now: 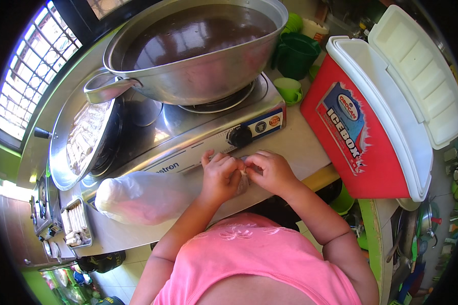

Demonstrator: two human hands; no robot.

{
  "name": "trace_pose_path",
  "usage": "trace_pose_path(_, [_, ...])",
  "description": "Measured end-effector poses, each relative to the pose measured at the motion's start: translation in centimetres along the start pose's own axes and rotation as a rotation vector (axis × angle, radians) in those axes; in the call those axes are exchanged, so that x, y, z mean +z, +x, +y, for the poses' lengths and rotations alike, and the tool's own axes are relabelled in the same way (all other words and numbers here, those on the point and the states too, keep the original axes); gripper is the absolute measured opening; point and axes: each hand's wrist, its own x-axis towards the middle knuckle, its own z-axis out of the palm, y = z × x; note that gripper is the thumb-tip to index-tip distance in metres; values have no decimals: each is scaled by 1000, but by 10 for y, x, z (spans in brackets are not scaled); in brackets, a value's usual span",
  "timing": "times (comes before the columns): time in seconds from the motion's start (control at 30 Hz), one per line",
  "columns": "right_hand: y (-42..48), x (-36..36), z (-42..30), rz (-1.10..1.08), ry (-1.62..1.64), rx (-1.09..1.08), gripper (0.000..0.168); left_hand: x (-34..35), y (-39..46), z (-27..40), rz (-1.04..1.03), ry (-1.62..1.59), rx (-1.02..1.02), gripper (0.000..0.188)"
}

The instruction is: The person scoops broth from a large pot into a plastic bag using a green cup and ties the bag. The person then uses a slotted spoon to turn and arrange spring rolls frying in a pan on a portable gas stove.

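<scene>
My left hand (222, 174) and my right hand (271, 171) meet at the counter's front edge, before the gas stove (198, 146). Between them, their fingertips pinch the top of a small clear plastic bag (243, 186). My fingers hide much of this bag, and its contents cannot be made out. To the left of my left hand lies a larger translucent white plastic bag (145, 196), bulging, with something pinkish showing through. Just beyond my hands is the stove's black knob (240, 136).
A large metal pot (198, 85) of dark liquid stands on the right burner. On the left burner, a wok (57, 167) holds frying rolls (80, 143). A metal tray (89, 232) of pale rolls lies far left. A red icebox (328, 126), lid raised, and a green cup (288, 90) stand right.
</scene>
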Motion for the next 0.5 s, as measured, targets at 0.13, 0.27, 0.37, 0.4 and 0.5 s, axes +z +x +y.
trace_pose_path(0.13, [5, -1, 0, 94, -242, -280, 10, -4, 2, -3, -52, -64, -37, 16])
trace_pose_path(0.27, [5, 0, 3, 103, -266, -330, 13, -7, 1, -2, -118, -105, -80, 16])
trace_pose_path(0.37, [4, 8, 6, 130, -132, -129, 9, -7, 1, -1, -115, -82, -57, 17])
trace_pose_path(0.4, [4, 12, 11, 107, -3, 9, 9, -7, 1, -1, -108, -71, -44, 17])
trace_pose_path(0.5, [2, 16, 17, 54, 240, 222, 11, -7, -1, -3, -104, -99, -41, 18])
